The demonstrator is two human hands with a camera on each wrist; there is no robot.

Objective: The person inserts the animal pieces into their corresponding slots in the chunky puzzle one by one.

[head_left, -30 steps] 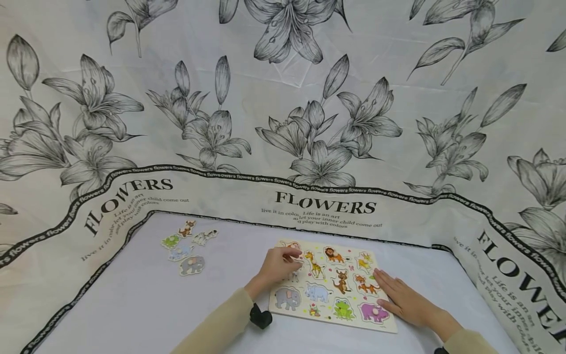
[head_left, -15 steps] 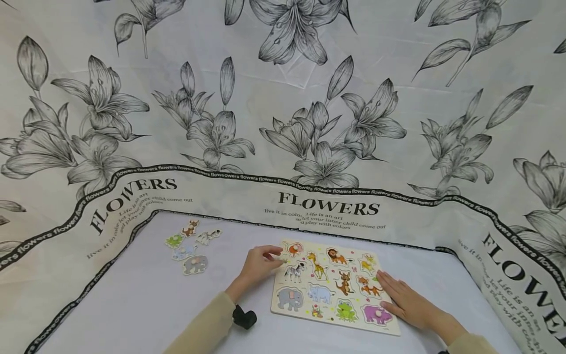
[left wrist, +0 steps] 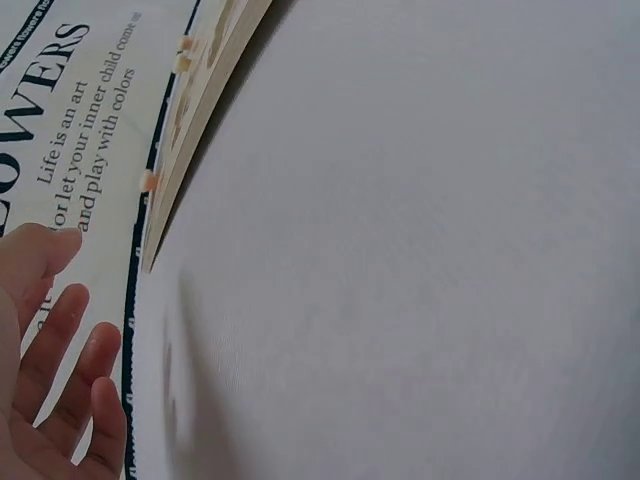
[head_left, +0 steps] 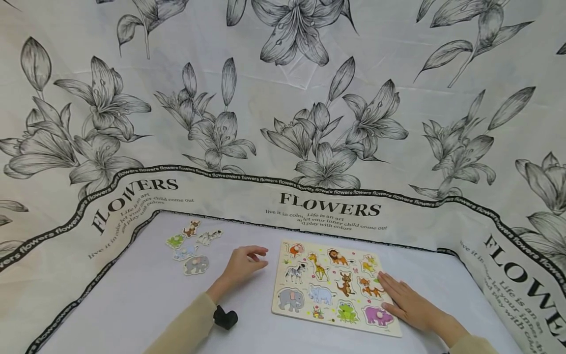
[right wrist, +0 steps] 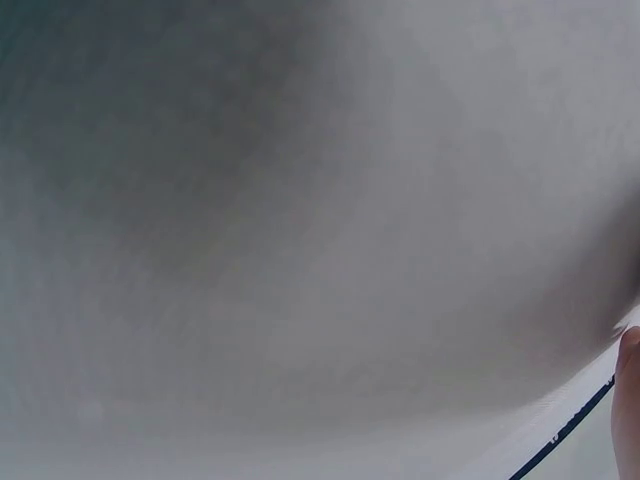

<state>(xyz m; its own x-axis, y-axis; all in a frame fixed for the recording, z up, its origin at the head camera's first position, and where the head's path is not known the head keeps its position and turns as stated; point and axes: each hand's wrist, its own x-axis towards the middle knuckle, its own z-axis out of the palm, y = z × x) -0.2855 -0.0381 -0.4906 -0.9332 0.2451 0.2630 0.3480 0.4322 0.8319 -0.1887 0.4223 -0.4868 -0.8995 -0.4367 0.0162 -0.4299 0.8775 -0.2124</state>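
Observation:
A wooden animal puzzle board (head_left: 305, 313) lies flat on the white cloth. My right hand (head_left: 413, 306) rests along its right edge with straight fingers, near the purple hippo piece (head_left: 378, 316). To the left of the board my left hand (head_left: 240, 268) hovers over the cloth, holding nothing. The left wrist view shows that hand's fingers (left wrist: 62, 350) loosely bent and apart. Farther left lie loose pieces: a grey elephant (head_left: 196, 265), a blue animal (head_left: 183, 253), a green frog (head_left: 175, 240), a brown kangaroo (head_left: 191, 228) and a zebra (head_left: 209, 237).
Small pegs (left wrist: 150, 181) stand up from the board in the left wrist view. A flower-printed cloth (head_left: 327, 206) rises behind and around the table surface. The right wrist view is mostly blurred pale surface, with a finger (right wrist: 628, 400) at its edge.
My left hand has moved left, off the board's zebra area and out over the cloth, uncovering the zebra and monkey. The right hand has stayed at the board's right edge.

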